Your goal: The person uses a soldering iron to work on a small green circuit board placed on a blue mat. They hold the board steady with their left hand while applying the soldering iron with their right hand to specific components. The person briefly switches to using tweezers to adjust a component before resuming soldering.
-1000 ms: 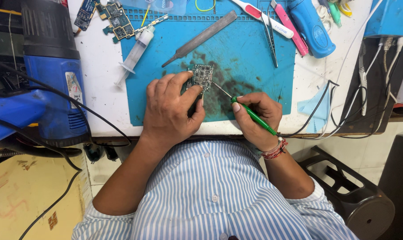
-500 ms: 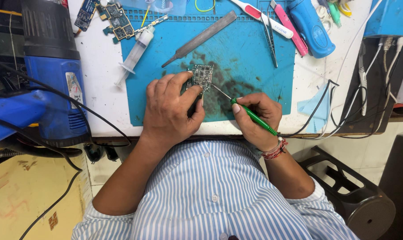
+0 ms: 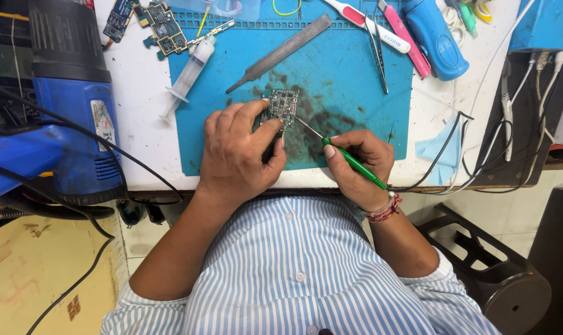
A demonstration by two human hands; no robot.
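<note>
Circuit board (image 3: 283,103), small and studded, between left hand (image 3: 239,155) and green-handled probe (image 3: 350,160).

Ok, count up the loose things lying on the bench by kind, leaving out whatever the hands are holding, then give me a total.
Spare circuit boards: 2
Syringe: 1
Metal file: 1
Tweezers: 1
Pink-handled tools: 2
Blue cylindrical tool: 1
Blue cloth: 1
Total: 9

Electronics repair workbench: blue mat (image 3: 356,87), circuit boards (image 3: 160,28), tweezers (image 3: 377,49).
</note>
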